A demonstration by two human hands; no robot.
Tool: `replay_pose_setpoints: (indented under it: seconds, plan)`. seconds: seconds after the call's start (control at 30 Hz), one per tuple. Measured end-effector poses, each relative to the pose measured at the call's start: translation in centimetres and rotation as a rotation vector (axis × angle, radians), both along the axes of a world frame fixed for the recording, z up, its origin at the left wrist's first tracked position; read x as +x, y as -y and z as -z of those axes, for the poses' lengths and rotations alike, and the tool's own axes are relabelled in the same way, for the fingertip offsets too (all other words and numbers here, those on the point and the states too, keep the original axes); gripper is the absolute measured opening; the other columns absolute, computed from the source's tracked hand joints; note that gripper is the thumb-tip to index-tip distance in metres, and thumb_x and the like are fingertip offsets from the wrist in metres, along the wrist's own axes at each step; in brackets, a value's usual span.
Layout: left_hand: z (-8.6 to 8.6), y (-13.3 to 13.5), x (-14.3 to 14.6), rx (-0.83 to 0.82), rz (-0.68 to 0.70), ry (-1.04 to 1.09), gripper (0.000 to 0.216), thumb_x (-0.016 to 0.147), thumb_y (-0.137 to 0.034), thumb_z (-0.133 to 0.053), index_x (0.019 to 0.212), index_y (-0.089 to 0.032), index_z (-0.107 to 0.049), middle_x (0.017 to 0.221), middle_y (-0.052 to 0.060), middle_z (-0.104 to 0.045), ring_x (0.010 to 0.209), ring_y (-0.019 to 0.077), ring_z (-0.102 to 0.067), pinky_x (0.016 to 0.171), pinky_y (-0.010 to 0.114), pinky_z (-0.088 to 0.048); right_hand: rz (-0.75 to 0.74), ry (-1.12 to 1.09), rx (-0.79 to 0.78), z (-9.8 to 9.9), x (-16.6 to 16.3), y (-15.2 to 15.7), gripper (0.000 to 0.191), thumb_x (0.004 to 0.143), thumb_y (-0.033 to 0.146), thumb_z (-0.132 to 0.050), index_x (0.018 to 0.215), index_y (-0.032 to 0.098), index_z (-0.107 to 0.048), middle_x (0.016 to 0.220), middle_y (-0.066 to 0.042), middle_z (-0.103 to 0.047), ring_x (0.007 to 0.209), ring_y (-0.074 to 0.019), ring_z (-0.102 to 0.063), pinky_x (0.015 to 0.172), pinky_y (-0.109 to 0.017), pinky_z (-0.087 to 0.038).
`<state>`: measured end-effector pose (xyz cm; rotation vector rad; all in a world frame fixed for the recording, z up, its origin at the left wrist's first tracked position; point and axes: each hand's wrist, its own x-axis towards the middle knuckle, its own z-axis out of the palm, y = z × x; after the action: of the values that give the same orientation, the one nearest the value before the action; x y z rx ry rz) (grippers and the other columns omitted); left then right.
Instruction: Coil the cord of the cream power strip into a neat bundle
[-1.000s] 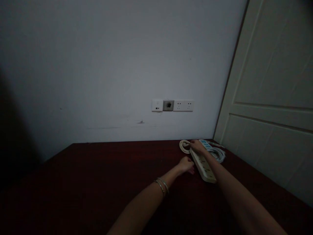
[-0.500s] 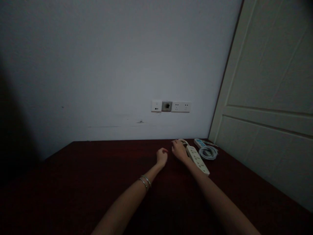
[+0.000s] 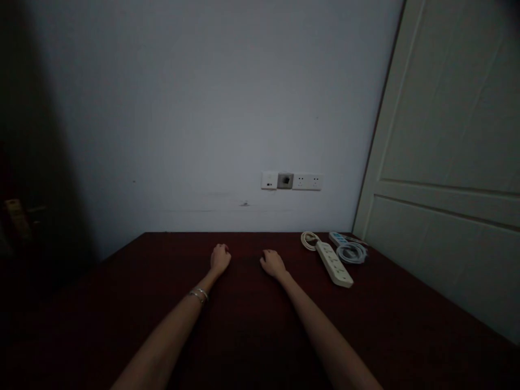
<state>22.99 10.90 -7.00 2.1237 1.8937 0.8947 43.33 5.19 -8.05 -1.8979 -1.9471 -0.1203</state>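
Our right hand [image 3: 273,264] is between our left hand [image 3: 220,259] and the power strip [image 3: 333,264]; we can't tell either grip's width.

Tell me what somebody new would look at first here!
Probably the left hand, with shiny bracelets just behind it, and the right hand, both over the dark red tabletop. Next, the long, pale power strip, lying to the right of the hands. Then the row of wall plates low on the wall.

Twin wall socket [image 3: 307,182]: white, right of the grey outlet plate [image 3: 285,181]
Wall [image 3: 203,108]: pale, scuffed low down
Panelled door [image 3: 450,108]: at right
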Motion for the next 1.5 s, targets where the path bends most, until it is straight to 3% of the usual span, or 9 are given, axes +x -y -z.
replay_pose_setpoints:
  seconds: [0.27,0.47,1.5]
  plan:
    - [1.0,0.9,0.5,0.022,0.081,-0.276,0.025,0.082,-0.021,-0.041,0.097,-0.013,-0.058,0.106,0.014,-0.06,0.106,0.0228,-0.051,0.09,0.032,-0.037,-0.002,-0.014,0.004,0.5,0.0,0.6,0.036,0.085,0.024,-0.039,0.108,0.009,-0.062,0.116,-0.015,-0.058,0.113,-0.0213,-0.048,0.098,-0.029,-0.03]
    - [1.5,0.9,0.5,0.053,0.103,-0.368,0.026,0.084,-0.022,-0.038,0.098,-0.012,-0.058,0.106,0.013,-0.06,0.104,0.0229,-0.052,0.09,0.033,-0.038,-0.033,-0.019,-0.003,1.0,0.3,0.4,0.038,0.084,0.022,-0.039,0.111,0.006,-0.061,0.118,-0.016,-0.057,0.116,-0.0215,-0.048,0.101,-0.03,-0.028]
    - [1.8,0.8,0.1,0.049,0.148,-0.37,0.034,0.084,-0.021,-0.036,0.108,-0.011,-0.057,0.113,0.014,-0.058,0.113,0.0211,-0.048,0.1,0.031,-0.031,-0.054,-0.078,-0.007,1.5,0.7,1.3,0.038,0.083,0.019,-0.04,0.112,0.007,-0.06,0.122,-0.014,-0.055,0.117,-0.0216,-0.047,0.102,-0.031,-0.029]
